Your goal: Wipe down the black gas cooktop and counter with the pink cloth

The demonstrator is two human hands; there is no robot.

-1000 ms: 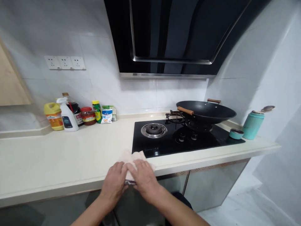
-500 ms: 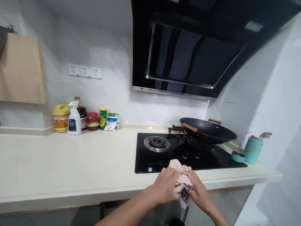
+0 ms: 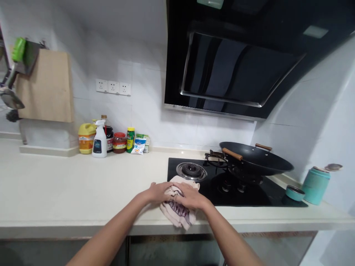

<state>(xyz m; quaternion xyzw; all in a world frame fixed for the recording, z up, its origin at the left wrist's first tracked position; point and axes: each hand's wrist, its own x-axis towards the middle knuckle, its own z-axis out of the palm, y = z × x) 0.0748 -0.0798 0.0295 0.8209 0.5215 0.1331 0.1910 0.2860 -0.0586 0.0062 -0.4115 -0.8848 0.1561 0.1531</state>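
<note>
Both hands, the left hand [image 3: 158, 192] and the right hand [image 3: 188, 195], are pressing down with bent fingers on a bunched cloth [image 3: 177, 212] at the counter [image 3: 69, 192] front edge, beside the stove [image 3: 249, 192], maybe for wiping

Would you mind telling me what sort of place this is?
Most likely a home kitchen: a gas hob with a black wok under a range hood, and condiment bottles along the tiled wall.
</note>
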